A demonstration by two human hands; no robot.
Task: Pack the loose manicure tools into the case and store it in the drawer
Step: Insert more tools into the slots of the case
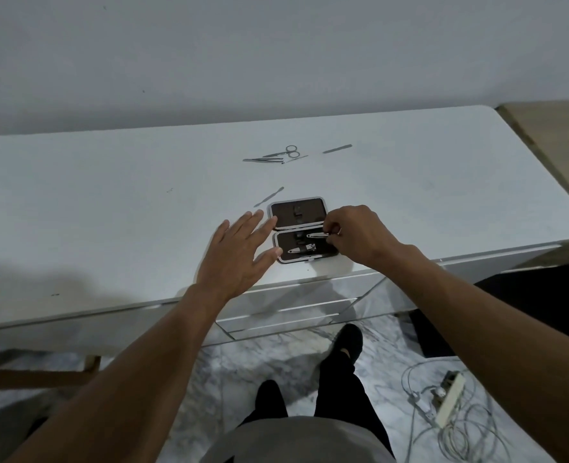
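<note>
A small dark manicure case [296, 213] lies open flat near the front edge of the white desk [109, 202]. Its near half holds two nail clippers: one [302, 249] low down, a slimmer one [317, 235] above it. My right hand [356, 233] pinches the right end of the slimmer clipper. Straight fingers of my left hand [239, 252] touch the case's left edge. Loose tools lie farther back: a thin tool [268, 196] just behind the case, small scissors [285, 152] with slender tools [263, 159] beside them, and a nail file [337, 148].
Drawer fronts [293, 307] show under the desk's front edge, closed. A wooden stool or chair [36, 370] stands at lower left. A power strip with tangled cables [450, 397] lies on the marble floor at right. My legs and feet are below the desk.
</note>
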